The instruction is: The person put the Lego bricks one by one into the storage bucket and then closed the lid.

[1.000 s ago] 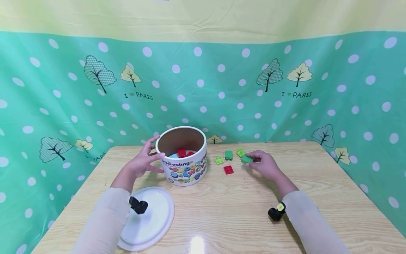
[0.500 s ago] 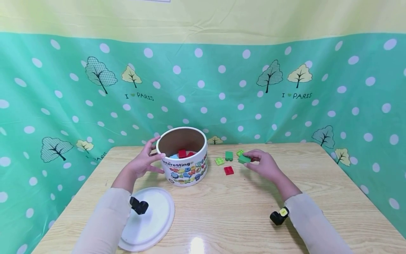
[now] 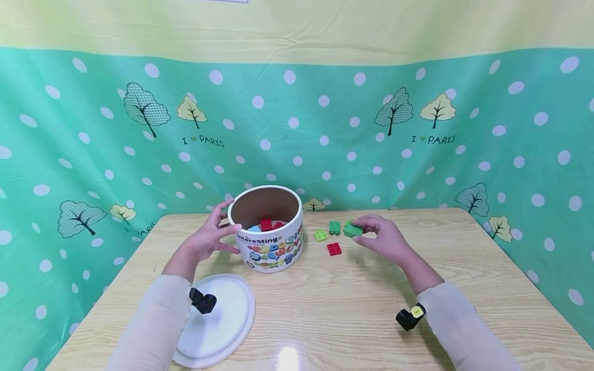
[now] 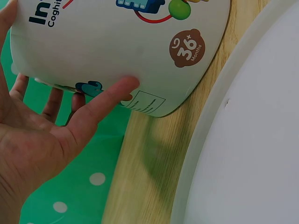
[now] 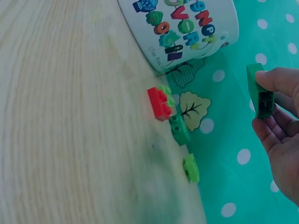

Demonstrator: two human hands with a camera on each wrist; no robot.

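A round white tub (image 3: 270,253) with printed letters stands at the middle back of the table, its top open and red and light blue pieces (image 3: 266,224) inside. My left hand (image 3: 211,238) rests on the tub's left side with spread, mostly straight fingers. Between the thumb and fingers of my right hand (image 3: 384,239) is a green toy brick (image 3: 353,231), pinched above the table; its hollow underside shows in the right wrist view. Close by lie a red brick (image 3: 334,249), a green brick (image 3: 334,228) and a lime brick (image 3: 320,235). The held brick partly hides another lime brick (image 5: 190,168).
A white round lid (image 3: 218,322) lies at the front left of the wooden table (image 3: 325,319), below my left forearm. Behind the table's back edge hangs a green dotted curtain (image 3: 297,139).
My right hand has moved a little left with the green brick, which now covers more of the lime brick behind it. My left hand and the tub have stayed in place.
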